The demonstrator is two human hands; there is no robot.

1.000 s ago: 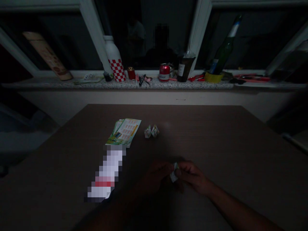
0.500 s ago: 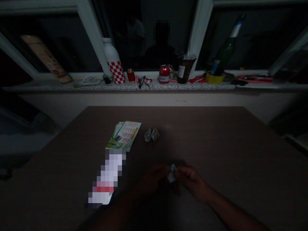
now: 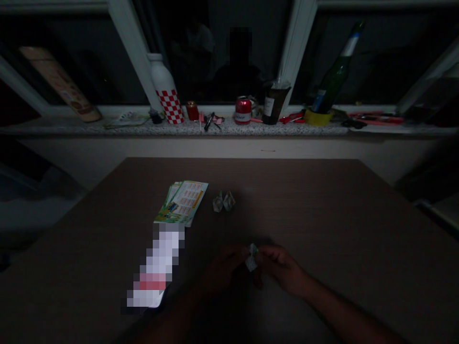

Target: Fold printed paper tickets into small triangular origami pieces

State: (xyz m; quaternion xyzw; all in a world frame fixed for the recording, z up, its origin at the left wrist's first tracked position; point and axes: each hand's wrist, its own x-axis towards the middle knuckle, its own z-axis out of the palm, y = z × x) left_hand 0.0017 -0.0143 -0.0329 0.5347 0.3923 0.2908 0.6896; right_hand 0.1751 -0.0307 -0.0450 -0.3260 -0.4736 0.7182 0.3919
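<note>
A small piece of folded printed paper (image 3: 252, 259) is pinched between both my hands over the near part of the table. My left hand (image 3: 225, 265) grips its left side, and my right hand (image 3: 283, 267) its right side; the light is dim and some fingers are lost in shadow. Farther off, two small folded paper shapes (image 3: 223, 201) stand side by side on the table. Left of them lies a fanned stack of printed leaflets (image 3: 184, 200) in green and white. A lit phone (image 3: 158, 267), its screen blurred out, is nearest to my left forearm.
The brown table (image 3: 322, 200) reaches to a wall under a granite sill (image 3: 225, 128). On the sill stand a red-checked white bottle (image 3: 168, 98), a red can (image 3: 243, 111), a dark cup (image 3: 274, 105) and a green bottle (image 3: 332, 81) in a yellow tape roll (image 3: 318, 117).
The view has shifted slightly, so things sit a little farther left. Both hands keep their hold on the folded paper, with hardly any visible movement.
</note>
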